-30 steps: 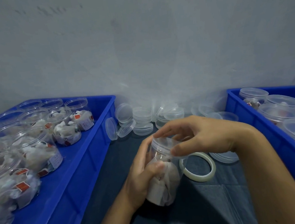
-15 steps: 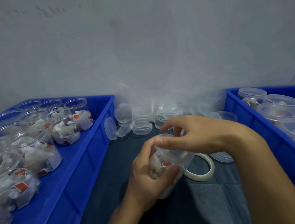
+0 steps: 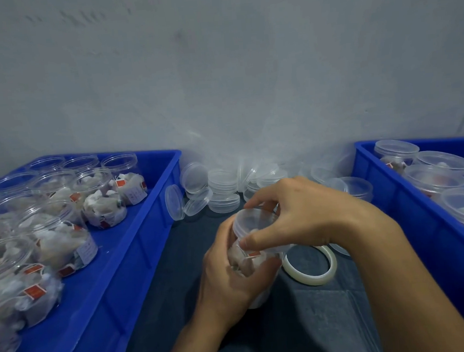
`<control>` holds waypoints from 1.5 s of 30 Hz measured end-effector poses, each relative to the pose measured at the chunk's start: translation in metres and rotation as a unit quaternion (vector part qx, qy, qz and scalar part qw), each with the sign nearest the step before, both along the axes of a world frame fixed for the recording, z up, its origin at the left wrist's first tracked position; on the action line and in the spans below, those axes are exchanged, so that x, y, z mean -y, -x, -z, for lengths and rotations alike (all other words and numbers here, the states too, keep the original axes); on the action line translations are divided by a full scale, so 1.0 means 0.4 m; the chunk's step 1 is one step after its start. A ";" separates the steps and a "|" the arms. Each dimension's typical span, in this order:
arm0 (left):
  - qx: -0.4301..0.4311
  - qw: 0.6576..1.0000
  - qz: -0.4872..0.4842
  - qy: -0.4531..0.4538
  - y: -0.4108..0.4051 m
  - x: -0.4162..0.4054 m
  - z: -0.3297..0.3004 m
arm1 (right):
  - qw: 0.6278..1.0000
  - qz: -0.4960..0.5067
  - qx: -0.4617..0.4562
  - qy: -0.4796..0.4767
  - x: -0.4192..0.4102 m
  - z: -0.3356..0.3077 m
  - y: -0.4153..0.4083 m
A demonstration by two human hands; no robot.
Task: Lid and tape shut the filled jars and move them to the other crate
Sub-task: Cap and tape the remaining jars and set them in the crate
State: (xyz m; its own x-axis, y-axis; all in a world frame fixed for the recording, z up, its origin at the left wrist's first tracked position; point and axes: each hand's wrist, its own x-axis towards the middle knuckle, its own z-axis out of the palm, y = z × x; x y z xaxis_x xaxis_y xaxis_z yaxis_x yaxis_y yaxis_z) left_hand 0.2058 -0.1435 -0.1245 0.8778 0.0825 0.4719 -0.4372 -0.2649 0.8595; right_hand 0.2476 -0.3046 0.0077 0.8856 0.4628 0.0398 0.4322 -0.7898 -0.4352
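From the head view, your left hand (image 3: 227, 276) wraps its fingers around the filled jar (image 3: 252, 260), tilted above the dark mat (image 3: 306, 322) between the blue crates (image 3: 137, 252). Your right hand (image 3: 306, 214) pinches the lid (image 3: 252, 220) onto its mouth, just beside the tape roll (image 3: 310, 267).

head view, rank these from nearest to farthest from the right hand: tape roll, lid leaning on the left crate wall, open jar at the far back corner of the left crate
1. The tape roll lies on the dark mat just below the right hand.
2. The leaning lid stands against the left crate outer wall, off to the left.
3. The back-corner open jar sits inside that crate, farthest left and back.
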 end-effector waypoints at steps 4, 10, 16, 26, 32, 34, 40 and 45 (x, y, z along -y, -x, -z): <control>0.006 0.999 -0.038 -0.014 0.003 0.007 0.001 | 1.000 0.000 0.022 -0.008 -0.003 0.005 -0.006; 0.002 0.998 -0.070 0.000 -0.002 0.002 -0.001 | 0.997 -0.066 -0.028 -0.004 0.009 0.008 -0.015; -0.015 0.998 -0.058 -0.012 -0.010 0.003 0.014 | 0.996 -0.082 -0.018 -0.007 0.011 0.010 -0.016; -0.027 0.994 -0.098 -0.032 -0.029 0.007 0.029 | 0.995 -0.067 0.042 -0.052 -0.011 0.040 -0.028; -0.017 0.993 -0.111 -0.046 -0.034 0.007 0.031 | 0.996 -0.059 0.058 -0.046 -0.023 0.049 -0.034; -0.019 0.993 -0.118 -0.024 -0.032 0.005 0.029 | 0.995 -0.067 0.051 -0.045 -0.029 0.050 -0.033; -0.026 0.993 -0.115 -0.011 -0.038 -0.001 0.028 | 0.996 -0.073 0.058 -0.018 -0.035 0.056 -0.034; -0.015 0.992 -0.124 -0.023 -0.041 0.001 0.029 | 0.995 -0.054 0.078 -0.038 -0.045 0.084 -0.044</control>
